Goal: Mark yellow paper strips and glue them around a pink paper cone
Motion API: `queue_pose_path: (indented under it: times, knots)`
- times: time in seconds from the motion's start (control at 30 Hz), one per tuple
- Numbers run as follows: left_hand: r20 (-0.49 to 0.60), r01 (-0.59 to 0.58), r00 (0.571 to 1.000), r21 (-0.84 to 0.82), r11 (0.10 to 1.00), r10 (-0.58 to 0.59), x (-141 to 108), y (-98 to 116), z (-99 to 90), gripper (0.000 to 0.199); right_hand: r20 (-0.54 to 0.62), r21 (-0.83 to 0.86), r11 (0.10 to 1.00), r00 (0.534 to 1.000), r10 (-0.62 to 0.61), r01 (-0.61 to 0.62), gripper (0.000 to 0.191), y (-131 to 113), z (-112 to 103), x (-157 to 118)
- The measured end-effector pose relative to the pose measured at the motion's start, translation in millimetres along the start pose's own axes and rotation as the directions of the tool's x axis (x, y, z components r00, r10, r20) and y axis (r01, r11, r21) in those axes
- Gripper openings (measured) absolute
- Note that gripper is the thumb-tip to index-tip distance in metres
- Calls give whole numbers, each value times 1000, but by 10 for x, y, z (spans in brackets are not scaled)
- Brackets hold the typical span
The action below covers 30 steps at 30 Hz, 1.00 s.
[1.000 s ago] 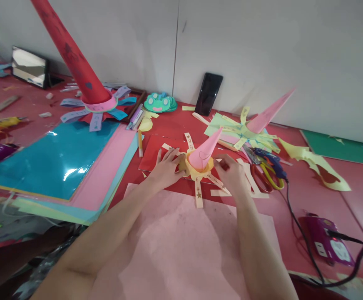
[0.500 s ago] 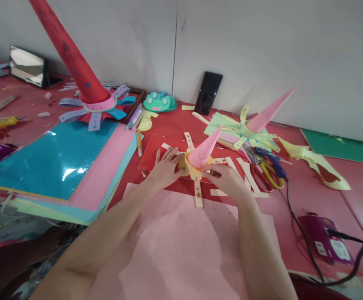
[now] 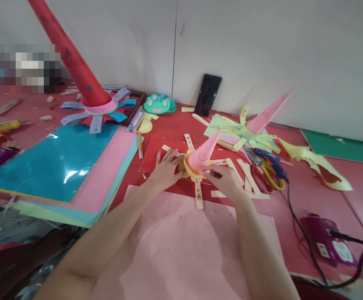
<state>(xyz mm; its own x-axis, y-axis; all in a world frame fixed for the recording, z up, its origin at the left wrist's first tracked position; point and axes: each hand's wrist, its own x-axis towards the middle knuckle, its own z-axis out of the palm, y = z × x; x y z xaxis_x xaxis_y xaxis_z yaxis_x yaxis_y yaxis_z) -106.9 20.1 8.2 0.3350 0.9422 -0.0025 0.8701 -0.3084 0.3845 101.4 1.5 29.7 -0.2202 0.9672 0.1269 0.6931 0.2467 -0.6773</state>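
Observation:
A small pink paper cone [image 3: 202,155] stands tilted to the right in a yellow paper base [image 3: 194,173]. Paper strips marked with letters and stars spread out from the base, one strip [image 3: 199,195] pointing toward me. My left hand [image 3: 166,170] holds the left side of the base, thumb against the yellow paper and the other fingers reaching over the strip behind. At the right side, my right hand [image 3: 227,180] pinches the base's edge between thumb and fingertips. The fingers partly hide the base. Beneath it lies a red sheet [image 3: 155,150].
Right of my hands are loose strips [image 3: 247,175], scissors [image 3: 272,175], a blue glue gun [image 3: 270,160] and a purple power box [image 3: 329,241]. Behind stand another pink cone [image 3: 269,112] and a phone [image 3: 208,95]. A tall red cone [image 3: 75,62] and stacked sheets [image 3: 53,162] lie left.
Both hands stay at the paper base with almost the same grip. The view has shifted slightly, and a pixelated patch now covers the device at the far left.

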Motion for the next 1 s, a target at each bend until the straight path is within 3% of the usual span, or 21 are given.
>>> queue_pose_path:
  times: [0.13,0.23,0.4,0.6,1.0]
  knots:
    - [-42,10,999,-34,999,-11,11,-6,6,44,-275,6,993,954,119,-122,41,-13,-61,25]
    - [-92,10,996,-65,998,-15,26,-8,-2,38,-352,-7,973,911,214,-231,40,13,-83,72]
    - [-154,7,988,-121,993,-25,25,34,-54,45,-331,54,969,911,247,-243,25,128,-21,125]
    - [-107,-31,994,-212,977,8,5,109,-48,78,-310,53,968,917,250,-246,29,182,37,121]
    - [-76,-40,997,-198,979,25,59,196,35,83,-241,-30,974,947,212,-226,27,63,98,124]
